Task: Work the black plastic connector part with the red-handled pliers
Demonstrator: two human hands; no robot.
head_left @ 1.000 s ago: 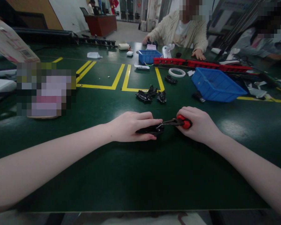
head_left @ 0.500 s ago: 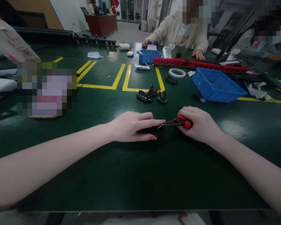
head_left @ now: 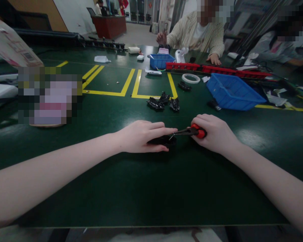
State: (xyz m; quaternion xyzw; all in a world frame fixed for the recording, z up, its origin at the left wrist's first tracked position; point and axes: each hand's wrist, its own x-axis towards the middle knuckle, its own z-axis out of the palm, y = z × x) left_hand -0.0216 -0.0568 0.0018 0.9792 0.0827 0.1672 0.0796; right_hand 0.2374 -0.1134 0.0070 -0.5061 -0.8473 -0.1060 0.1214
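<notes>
The left hand lies over a black part on the green table. Its fingers are stretched almost straight across the top and its thumb is tucked along the near side, so the part is pinned flat to the table. Only the part's near edge and right end show from under the fingers. The part sits nearer the camera than the big blue bin and off to the bin's left. The right hand is directly on the near side of the bin, with its fingers curled tight around the red and black handle of a tool. The tool's thin metal shaft points left, away from the bin, and its tip meets the black part just under the left forefinger. A small heap of black parts lies to the left of the bin on a yellow line, and one more dark piece rests against the bin's near left corner. A white ring lies just beyond the bin's left end, and a long red rail runs behind the bin. A small blue tray stands further back and left. Beyond the rail sits a person in a striped shirt, with one hand raised and the other on the table.
</notes>
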